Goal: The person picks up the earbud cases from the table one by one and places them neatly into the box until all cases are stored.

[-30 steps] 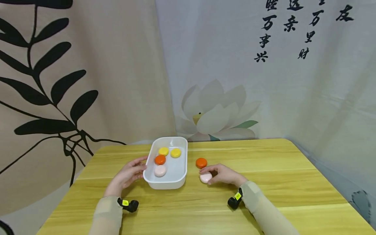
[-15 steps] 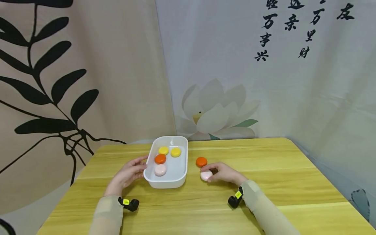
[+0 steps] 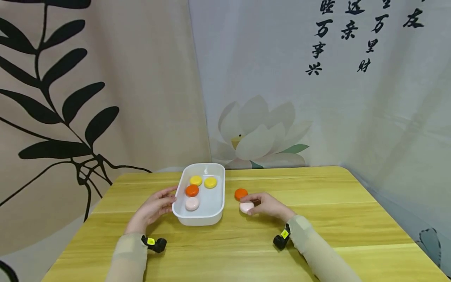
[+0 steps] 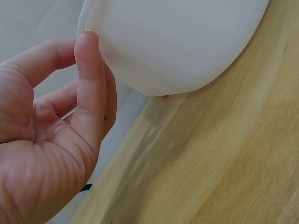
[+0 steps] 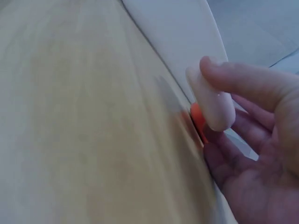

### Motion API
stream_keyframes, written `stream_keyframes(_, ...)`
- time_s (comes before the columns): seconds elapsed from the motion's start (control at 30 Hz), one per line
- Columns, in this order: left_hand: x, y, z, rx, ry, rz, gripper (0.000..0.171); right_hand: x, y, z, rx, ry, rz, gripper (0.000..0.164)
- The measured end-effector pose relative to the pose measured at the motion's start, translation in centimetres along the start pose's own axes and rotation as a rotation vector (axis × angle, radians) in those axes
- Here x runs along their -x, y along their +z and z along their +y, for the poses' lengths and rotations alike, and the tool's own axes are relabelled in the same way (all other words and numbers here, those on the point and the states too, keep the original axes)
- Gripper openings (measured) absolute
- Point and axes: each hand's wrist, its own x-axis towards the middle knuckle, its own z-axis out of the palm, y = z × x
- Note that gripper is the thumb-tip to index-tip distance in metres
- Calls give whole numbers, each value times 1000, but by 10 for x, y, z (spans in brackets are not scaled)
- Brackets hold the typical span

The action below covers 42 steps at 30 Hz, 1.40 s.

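Your right hand (image 3: pixel 266 206) pinches the pink disc (image 3: pixel 245 208) nearly level, face up; left hand (image 3: pixel 154 208) touches the tray's left edge (image 3: pixel 181 180).

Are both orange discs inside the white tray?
No, one orange disc lies in the white tray, but the second orange disc sits on the table.

Behind the wood-grained table (image 3: pixel 218 256) we see a beige cloth (image 3: pixel 155 86) printed with a black leafy plant (image 3: pixel 101 126), and beside it, on the right, a paler cloth (image 3: pixel 260 51). On the latter we make out columns of black brushed characters (image 3: pixel 322 28) above and right of a faint lotus (image 3: pixel 262 137), while a dark curved object (image 3: pixel 8 271), cut off by the edge, shows at our lower left.
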Motion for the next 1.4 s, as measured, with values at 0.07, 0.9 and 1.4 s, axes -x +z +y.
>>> stream_keyframes(0.07, 0, 0, 0, -5, 5, -7, 59, 1, -1, -2, -7, -4, 4, 42)
stream_keyframes(0.9, 1, 1, 0, 12, 1, -1, 62, -1, -40, -32, 54, -54, 42, 48)
stream_keyframes(1.4, 0, -1, -3, 12, 15, -23, 63, 1, -56, -61, 75, -90, 85, 46)
